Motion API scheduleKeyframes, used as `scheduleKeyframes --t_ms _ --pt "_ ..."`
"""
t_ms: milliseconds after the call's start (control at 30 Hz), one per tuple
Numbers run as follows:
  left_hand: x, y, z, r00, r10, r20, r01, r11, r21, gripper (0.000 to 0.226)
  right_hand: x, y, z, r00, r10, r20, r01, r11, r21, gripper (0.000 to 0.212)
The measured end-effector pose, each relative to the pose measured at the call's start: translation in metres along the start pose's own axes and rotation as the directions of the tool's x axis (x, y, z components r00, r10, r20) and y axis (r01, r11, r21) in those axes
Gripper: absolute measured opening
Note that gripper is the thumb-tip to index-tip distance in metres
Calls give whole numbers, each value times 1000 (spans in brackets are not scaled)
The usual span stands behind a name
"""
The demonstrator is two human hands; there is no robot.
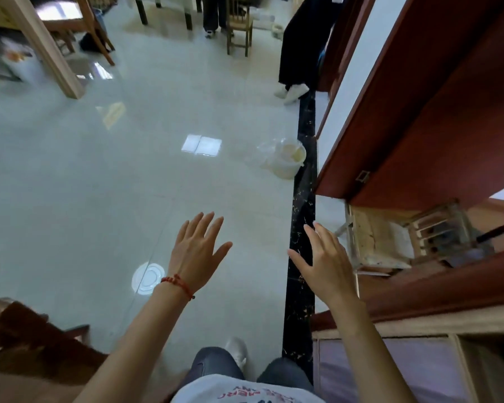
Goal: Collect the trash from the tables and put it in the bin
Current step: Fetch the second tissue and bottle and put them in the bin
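A small cream bin [287, 159] lined with a clear plastic bag stands on the tiled floor beside a black floor strip, ahead and to the right. My left hand [197, 251], with a red string bracelet on the wrist, is stretched forward with fingers spread and holds nothing. To its right, my right hand [322, 260] is raised over the black strip, fingers apart and empty. Both hands are well short of the bin. No trash shows in either hand.
A red-brown open door [437, 106] stands to the right. Wooden table legs [45, 45] and chairs [239, 27] stand at the back. Two persons' legs [298, 50] are near the back. A dark wooden chair [32, 330] sits at lower left.
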State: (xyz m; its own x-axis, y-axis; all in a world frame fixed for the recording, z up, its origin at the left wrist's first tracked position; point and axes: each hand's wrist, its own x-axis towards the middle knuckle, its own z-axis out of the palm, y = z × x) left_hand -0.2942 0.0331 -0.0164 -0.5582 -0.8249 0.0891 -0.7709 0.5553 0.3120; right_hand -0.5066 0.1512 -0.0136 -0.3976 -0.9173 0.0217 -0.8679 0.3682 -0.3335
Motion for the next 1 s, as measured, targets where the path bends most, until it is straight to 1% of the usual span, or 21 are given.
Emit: scheduleKeyframes --t_ms 133,300,400,467,600,733,933,1000 --pt "49 -6 -4 1000 -1 -12 0 1000 -15 52 49 2 -2 1000 -7 -16 7 1000 5 63" --pt "127 -6 -2 999 -27 -40 25 999 -30 50 128 15 -3 999 -32 -1 32 999 7 66" --pt "181 -4 0 999 -25 -28 24 999 -34 69 186 26 -6 998 -56 -7 56 998 14 67" --pt "216 -4 2 999 -39 -35 38 999 -29 75 226 32 -11 997 -82 0 82 997 0 68" --pt "274 -4 4 993 -108 -47 107 993 -43 82 298 41 -22 991 -131 27 131 991 -3 68" --pt "315 -13 2 982 -189 -14 188 980 -56 82 362 39 -23 975 -211 64 214 976 -40 68" --pt "362 -55 3 947 -321 -28 319 946 -49 84 442 10 -3 945 -305 119 309 951 -20 69" --pt "375 -75 4 933 -356 -51 354 934 -45 81 470 -6 7 928 -348 132 354 935 -23 68"
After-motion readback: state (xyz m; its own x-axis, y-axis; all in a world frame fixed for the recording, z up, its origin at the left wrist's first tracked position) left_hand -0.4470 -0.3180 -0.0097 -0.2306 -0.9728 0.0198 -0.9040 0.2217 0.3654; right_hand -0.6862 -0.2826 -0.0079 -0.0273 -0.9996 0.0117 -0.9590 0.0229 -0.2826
